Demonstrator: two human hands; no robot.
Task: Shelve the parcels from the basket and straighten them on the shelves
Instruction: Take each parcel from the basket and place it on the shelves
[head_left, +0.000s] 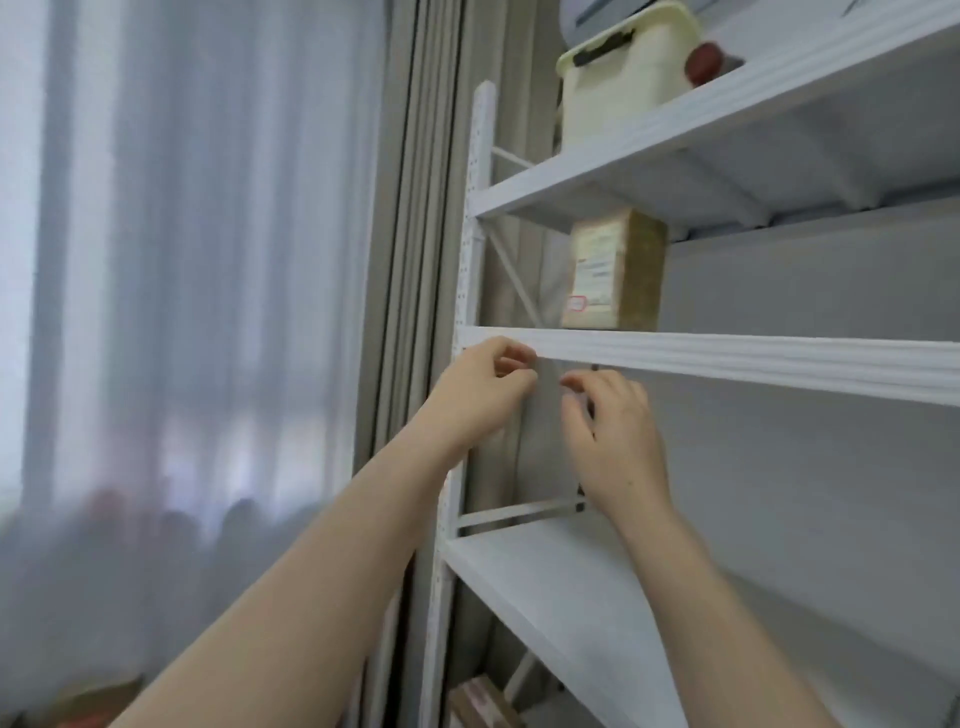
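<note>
A flat grey parcel (545, 436) stands upright at the left end of a white shelf (571, 597), its top hidden behind the front lip of the shelf above (727, 358). My left hand (483, 395) pinches its upper left corner with curled fingers. My right hand (613, 441) grips its right edge near the top. A brown cardboard parcel (613, 270) with a white label stands upright on the shelf above, at its left end. The basket is out of view.
A cream plastic container (623, 88) and a dark red object (704, 62) sit on the top shelf. A brown box (483, 701) shows on a lower level. Curtains (208, 312) hang left of the perforated white upright (467, 291).
</note>
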